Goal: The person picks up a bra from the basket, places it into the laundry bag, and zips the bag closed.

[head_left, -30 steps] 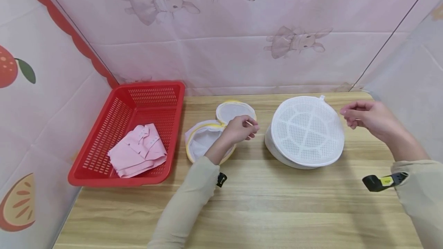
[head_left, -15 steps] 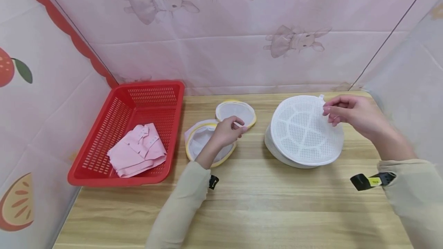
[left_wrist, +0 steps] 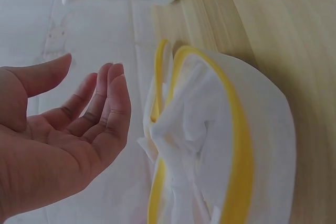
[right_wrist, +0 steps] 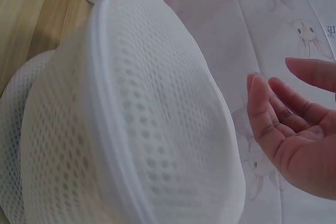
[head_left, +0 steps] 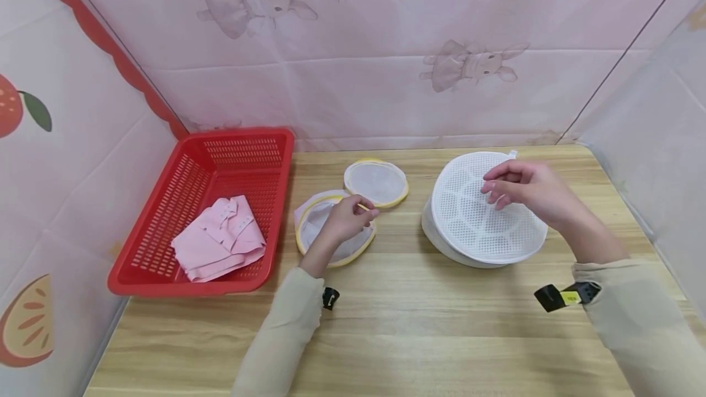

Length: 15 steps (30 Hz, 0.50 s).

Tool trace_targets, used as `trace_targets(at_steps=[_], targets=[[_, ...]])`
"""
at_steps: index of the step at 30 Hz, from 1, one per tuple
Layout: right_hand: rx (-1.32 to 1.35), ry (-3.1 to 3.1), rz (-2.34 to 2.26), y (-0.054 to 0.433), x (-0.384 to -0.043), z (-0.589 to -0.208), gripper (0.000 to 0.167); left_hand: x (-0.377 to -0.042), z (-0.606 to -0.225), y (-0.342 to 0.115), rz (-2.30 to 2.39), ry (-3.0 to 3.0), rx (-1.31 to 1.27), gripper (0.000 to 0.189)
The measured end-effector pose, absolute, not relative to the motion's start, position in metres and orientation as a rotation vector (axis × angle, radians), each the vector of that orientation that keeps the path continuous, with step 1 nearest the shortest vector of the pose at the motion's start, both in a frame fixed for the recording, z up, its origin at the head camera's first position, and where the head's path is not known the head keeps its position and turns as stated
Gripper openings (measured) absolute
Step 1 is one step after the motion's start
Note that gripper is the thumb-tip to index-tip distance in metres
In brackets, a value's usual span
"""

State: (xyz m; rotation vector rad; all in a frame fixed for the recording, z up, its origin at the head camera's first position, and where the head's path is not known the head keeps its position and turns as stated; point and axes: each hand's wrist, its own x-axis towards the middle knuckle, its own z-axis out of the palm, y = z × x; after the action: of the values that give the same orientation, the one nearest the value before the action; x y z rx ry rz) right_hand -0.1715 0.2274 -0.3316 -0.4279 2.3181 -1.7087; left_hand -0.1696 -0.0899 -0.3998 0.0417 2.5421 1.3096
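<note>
My left hand (head_left: 346,219) hovers over a small white mesh laundry bag (head_left: 315,225) with yellow trim, its fingers loosely bent and holding nothing. In the left wrist view the bag's yellow-edged mouth (left_wrist: 239,145) gapes, with white fabric inside. The bag's round lid (head_left: 377,182) lies folded back behind it. My right hand (head_left: 524,192) is above a larger round white mesh laundry bag (head_left: 469,225), fingers relaxed with a gap to the thumb. That bag stands upright with its mesh top over it; the right wrist view shows the hand apart from the top.
A red plastic basket (head_left: 281,213) stands at the left with a folded pink garment (head_left: 220,241) in it. The wooden table (head_left: 419,336) meets a pink rabbit-print wall covering (head_left: 353,103) at the back. Side panels stand at the left and right.
My right hand has moved left from beside the large bag to over its top. My left hand has drifted left and slightly down, over the small bag. The bags and basket stay put.
</note>
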Motion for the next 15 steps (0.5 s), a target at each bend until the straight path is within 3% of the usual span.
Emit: trace_targets(at_steps=[15], targets=[[-0.458, 2.232, -1.687, 0.180, -0.159, -0.334, 0.024, -0.168, -0.407, -0.105, 1.295, 2.577, -0.085, 0.020]])
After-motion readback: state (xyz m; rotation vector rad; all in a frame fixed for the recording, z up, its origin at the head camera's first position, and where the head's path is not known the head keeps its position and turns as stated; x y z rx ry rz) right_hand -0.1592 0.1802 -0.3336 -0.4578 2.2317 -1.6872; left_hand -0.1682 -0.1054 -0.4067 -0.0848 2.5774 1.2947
